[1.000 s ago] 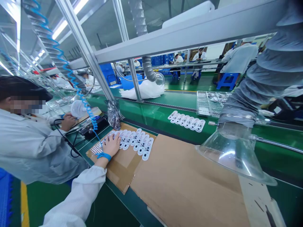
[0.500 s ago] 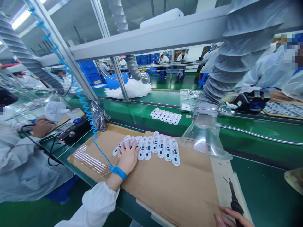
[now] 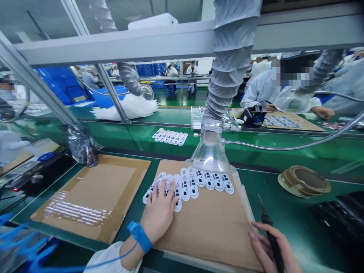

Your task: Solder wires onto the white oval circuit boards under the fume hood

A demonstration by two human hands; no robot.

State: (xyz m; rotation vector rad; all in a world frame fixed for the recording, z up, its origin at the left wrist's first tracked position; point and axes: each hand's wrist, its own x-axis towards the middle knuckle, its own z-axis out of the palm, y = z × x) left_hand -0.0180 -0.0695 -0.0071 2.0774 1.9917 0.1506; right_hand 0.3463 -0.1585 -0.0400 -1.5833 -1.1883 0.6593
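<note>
White circuit boards [image 3: 199, 181] lie in a row on a cardboard sheet [image 3: 210, 231] near the counter's [image 3: 287, 206] near edge, under a clear hood [image 3: 210, 155]. The left hand [image 3: 159, 212] rests flat on the row's left end, fingers spread. The right hand [image 3: 270, 248] grips a black tool [image 3: 265, 220]. This looks like positioning; tip work would need the row held steady.

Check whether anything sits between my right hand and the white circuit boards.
Nothing visible: only brown cardboard mat lies between the right hand holding a thin black tool and the row of white oblong circuit boards. The left hand covers its left end.
</note>
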